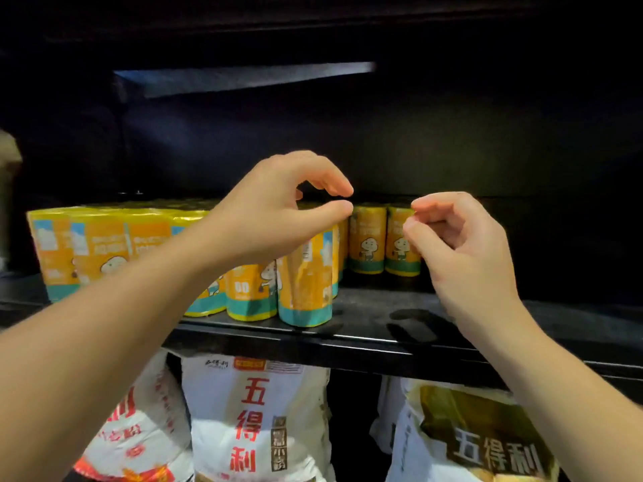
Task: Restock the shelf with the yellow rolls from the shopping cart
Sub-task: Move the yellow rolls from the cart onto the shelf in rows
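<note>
Yellow rolls (pixel 304 276) stand upright at mid-frame, none held. In front of them the left hand (pixel 278 207) arches its grip slightly apart; the right hand (pixel 459 245) curls its grip together, empty. Black shelf (pixel 382 307) beneath; white sacks (pixel 257 422) along the bottom.

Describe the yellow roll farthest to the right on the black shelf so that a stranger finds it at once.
Look at the black shelf above the white sacks. Yellow rolls fill its left part; at the back, two more stand side by side to their right. The wanted roll is the right of these two, partly hidden by the right hand, with only bare shelf beyond it.
</note>
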A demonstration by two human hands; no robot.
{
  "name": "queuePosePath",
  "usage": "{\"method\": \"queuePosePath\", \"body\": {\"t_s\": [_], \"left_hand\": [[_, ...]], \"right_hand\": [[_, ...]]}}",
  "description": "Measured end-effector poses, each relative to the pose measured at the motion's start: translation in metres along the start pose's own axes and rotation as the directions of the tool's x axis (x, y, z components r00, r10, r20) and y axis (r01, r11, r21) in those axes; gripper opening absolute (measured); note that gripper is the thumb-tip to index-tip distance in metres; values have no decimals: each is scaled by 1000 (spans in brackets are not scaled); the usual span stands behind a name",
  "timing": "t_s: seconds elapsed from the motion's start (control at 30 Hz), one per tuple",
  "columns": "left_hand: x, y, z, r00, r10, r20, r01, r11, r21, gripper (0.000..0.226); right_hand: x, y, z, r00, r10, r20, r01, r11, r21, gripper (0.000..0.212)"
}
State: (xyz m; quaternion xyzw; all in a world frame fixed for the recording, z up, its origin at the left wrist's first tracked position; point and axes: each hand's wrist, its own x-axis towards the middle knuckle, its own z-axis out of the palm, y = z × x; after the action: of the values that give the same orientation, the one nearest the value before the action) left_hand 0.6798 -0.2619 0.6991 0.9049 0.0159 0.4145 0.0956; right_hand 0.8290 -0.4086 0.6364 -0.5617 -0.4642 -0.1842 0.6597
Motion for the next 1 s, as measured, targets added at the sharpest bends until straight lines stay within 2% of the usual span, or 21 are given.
{"method": "queuePosePath", "body": {"t_s": [0.23,0.4,0.53,0.73,0.93,1.0], "left_hand": [[-94,-15,-23,988,-113,-101,112,994,-15,16],[-175,-44,-46,959,-259,-114,264,964,38,17],[-231,-73,-74,907,-395,-149,406,912,54,18],[-323,-130,-118,771,-602,-207,622,782,45,7],[-434,-214,-172,609,-744,-275,770,637,-17,18],[-470,-242,-191,557,-783,-277,808,588,-38,7]], "right_hand": [[-69,-24,45,975,-59,215,3,967,254,15],[-120,-31,109,924,-27,382,-152,889,433,13],[-155,-35,166,860,-34,509,-225,870,439,14],[-201,-44,267,742,-28,670,-355,832,427,18],[-270,-61,405,586,6,810,-484,804,344,14],[-296,-69,453,531,44,846,-543,784,300,18]]}}
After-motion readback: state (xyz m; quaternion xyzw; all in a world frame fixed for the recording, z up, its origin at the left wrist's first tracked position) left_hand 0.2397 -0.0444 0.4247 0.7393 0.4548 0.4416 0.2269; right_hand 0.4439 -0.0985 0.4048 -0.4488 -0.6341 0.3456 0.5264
